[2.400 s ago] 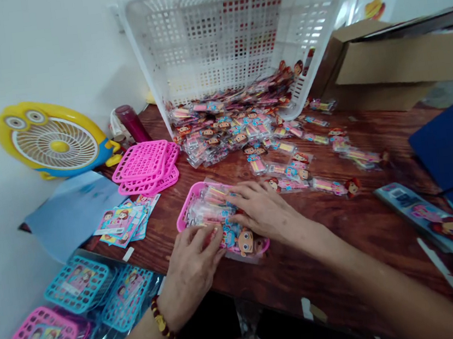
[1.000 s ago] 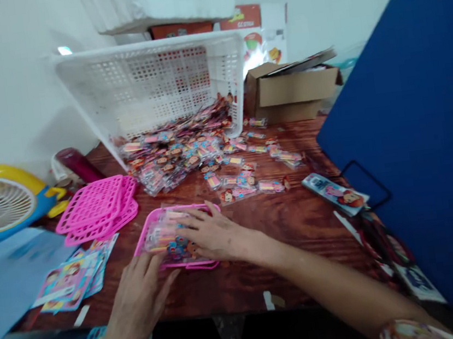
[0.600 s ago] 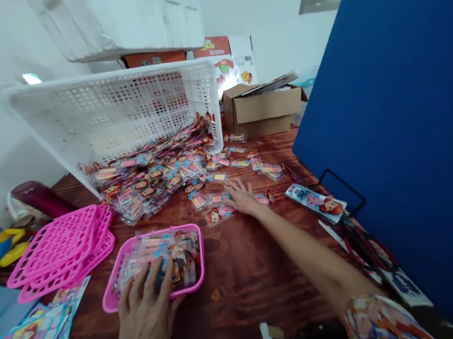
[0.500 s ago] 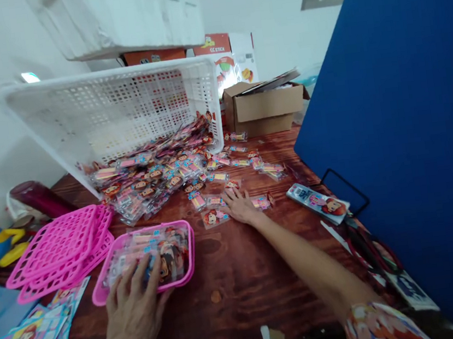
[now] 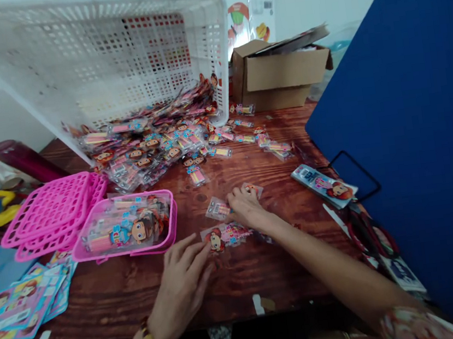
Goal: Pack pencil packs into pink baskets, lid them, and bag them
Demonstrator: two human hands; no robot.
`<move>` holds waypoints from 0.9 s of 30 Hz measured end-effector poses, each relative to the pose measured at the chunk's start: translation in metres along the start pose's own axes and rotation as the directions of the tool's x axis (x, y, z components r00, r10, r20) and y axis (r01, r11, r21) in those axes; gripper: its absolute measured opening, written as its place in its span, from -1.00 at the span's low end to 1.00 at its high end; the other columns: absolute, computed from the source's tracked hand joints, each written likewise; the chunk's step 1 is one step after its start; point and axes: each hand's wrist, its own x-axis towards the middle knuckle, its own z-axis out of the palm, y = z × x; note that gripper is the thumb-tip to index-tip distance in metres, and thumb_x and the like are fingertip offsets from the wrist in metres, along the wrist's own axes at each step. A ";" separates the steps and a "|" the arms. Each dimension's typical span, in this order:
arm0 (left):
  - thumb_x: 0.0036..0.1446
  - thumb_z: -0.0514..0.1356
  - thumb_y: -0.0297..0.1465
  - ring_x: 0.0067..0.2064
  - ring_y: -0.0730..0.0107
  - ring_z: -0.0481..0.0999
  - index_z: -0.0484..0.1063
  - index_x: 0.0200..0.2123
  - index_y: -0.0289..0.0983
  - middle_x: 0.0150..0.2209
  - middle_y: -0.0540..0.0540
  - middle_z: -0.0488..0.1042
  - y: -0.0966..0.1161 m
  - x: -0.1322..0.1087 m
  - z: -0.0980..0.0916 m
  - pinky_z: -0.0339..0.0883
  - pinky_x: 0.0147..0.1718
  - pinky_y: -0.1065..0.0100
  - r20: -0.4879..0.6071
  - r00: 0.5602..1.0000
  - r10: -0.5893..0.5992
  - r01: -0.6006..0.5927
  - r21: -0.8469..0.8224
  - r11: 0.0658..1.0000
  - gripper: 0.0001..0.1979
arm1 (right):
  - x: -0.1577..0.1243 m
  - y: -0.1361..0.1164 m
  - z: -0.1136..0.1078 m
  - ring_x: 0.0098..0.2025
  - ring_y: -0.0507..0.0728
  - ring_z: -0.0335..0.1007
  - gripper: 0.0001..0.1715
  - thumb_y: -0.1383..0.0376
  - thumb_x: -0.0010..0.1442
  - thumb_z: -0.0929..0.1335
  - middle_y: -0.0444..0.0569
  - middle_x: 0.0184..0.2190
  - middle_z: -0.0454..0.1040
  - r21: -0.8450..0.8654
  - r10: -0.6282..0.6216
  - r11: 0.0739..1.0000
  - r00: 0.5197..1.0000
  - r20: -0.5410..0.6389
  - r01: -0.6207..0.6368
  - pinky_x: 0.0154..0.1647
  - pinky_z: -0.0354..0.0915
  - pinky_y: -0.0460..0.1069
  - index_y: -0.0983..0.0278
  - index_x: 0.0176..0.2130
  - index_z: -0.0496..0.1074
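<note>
My left hand (image 5: 188, 276) is open, palm down over the table, its fingertips at the left end of a small clear packet (image 5: 228, 236) printed with a red-haired cartoon figure. Bent down onto the table, the fingers of my right hand (image 5: 245, 204) pinch a small clear packet (image 5: 217, 209) with coloured sticks; the fingertips are partly hidden. Another packet's edge shows just behind that hand. To the left stands a pink basket (image 5: 173, 220) filled with similar packets, a dark-haired figure on the top one.
A white plastic crate (image 5: 117, 89) lies on its side, packets spilling out in a heap (image 5: 153, 145). Pink perforated lids (image 5: 56, 212) and printed cards (image 5: 27, 298) are at left. A cardboard box (image 5: 285, 74), scissors (image 5: 366, 235) and a blue panel (image 5: 421, 140) bound the right side.
My left hand has left the pink basket and moved right, beside the loose packets. My right hand's fingers have curled in, and the packets near it have shifted. The view has tilted down.
</note>
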 end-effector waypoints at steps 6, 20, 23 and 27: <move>0.25 0.13 -0.31 0.07 0.02 0.29 0.22 0.21 -0.31 0.09 -0.27 0.36 -0.011 0.010 0.062 0.26 0.02 0.01 0.010 0.950 -0.312 0.311 0.082 0.947 -0.52 | 0.007 0.011 -0.019 -0.16 0.18 0.40 -0.62 0.19 0.14 0.42 -0.08 -0.24 0.53 0.170 -0.012 0.985 0.999 -0.034 0.017 -0.08 0.14 0.04 0.17 -0.05 0.32; 0.26 0.07 -0.36 -0.13 0.11 0.33 0.45 -0.27 -0.24 -0.21 -0.14 0.47 0.016 0.034 0.040 0.13 -0.19 0.12 0.371 0.889 -0.268 0.215 0.177 0.960 -0.83 | -0.096 0.074 -0.009 -0.03 0.26 0.40 -0.55 0.21 0.03 0.48 0.06 -0.09 0.49 0.164 0.245 0.946 0.950 0.195 -0.278 -0.09 0.22 0.05 0.25 -0.07 0.40; 0.28 0.05 -0.35 -0.12 0.14 0.37 0.43 -0.24 -0.23 -0.20 -0.11 0.47 0.027 0.027 0.036 0.13 -0.17 0.13 0.413 0.876 -0.251 0.213 0.136 0.968 -0.83 | -0.101 0.062 -0.002 0.07 0.34 0.31 -0.56 0.14 0.05 0.48 0.18 0.01 0.40 -0.071 0.314 0.949 0.940 0.130 -0.307 -0.02 0.17 0.13 0.28 -0.12 0.40; 0.27 0.10 -0.28 -0.10 0.11 0.35 0.39 -0.09 -0.25 -0.15 -0.14 0.42 0.031 0.034 0.042 0.15 -0.17 0.16 0.322 0.883 -0.341 0.304 0.160 0.939 -0.78 | -0.105 0.064 -0.003 -0.03 0.27 0.39 -0.65 0.16 0.12 0.43 0.05 -0.13 0.47 -0.018 0.268 0.963 0.945 0.188 -0.269 -0.05 0.12 0.10 0.25 -0.14 0.36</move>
